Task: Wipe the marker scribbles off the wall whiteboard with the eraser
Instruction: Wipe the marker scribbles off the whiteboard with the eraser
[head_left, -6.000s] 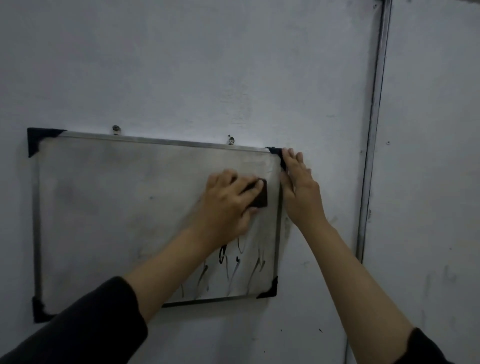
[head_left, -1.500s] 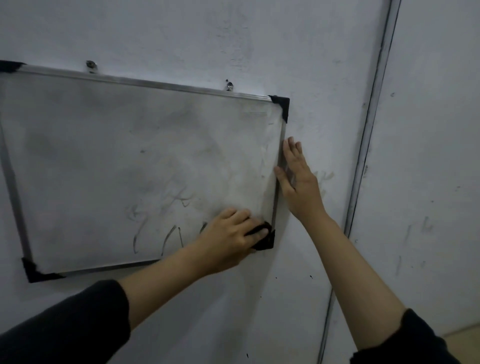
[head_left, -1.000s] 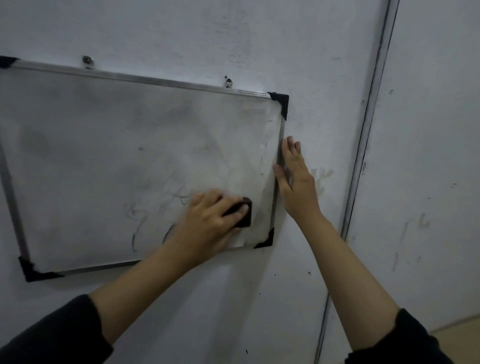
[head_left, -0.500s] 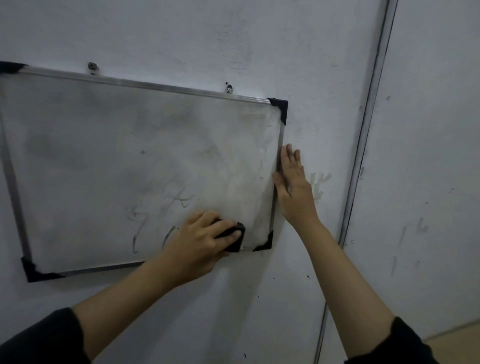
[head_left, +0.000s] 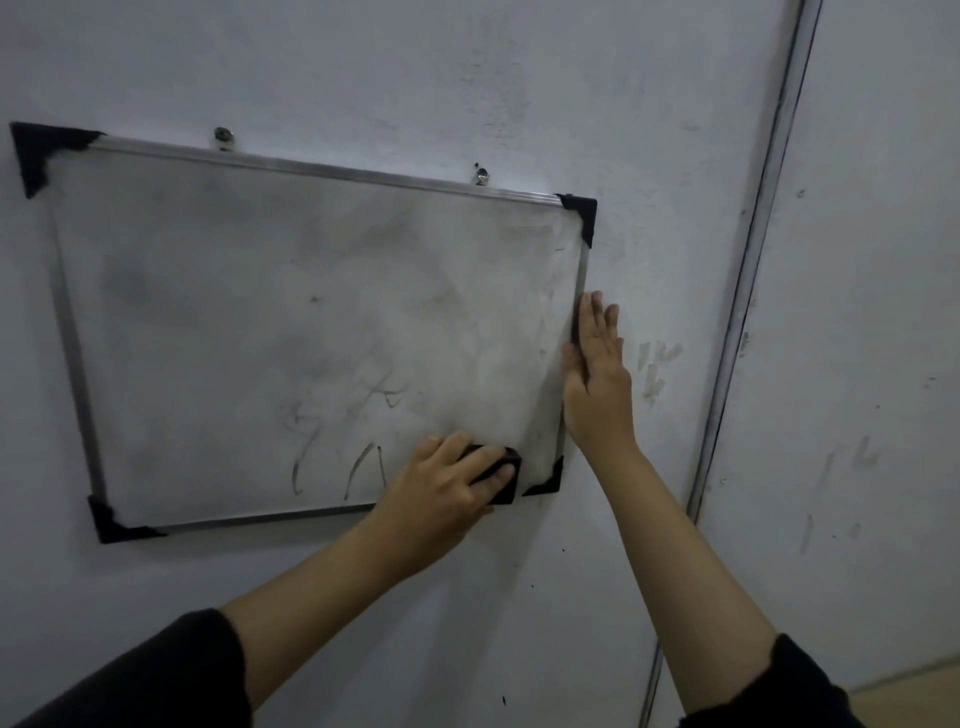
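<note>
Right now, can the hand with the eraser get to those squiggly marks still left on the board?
Probably yes. The left hand holds the eraser just right of the marker strokes, with only bare whiteboard between.

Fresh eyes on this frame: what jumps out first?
The whiteboard hanging crooked on the wall, smudged grey, black corner caps. The left hand presses a black eraser at its bottom right corner, with faint marker strokes left of it. The right hand lies flat against the board's right edge.
</note>
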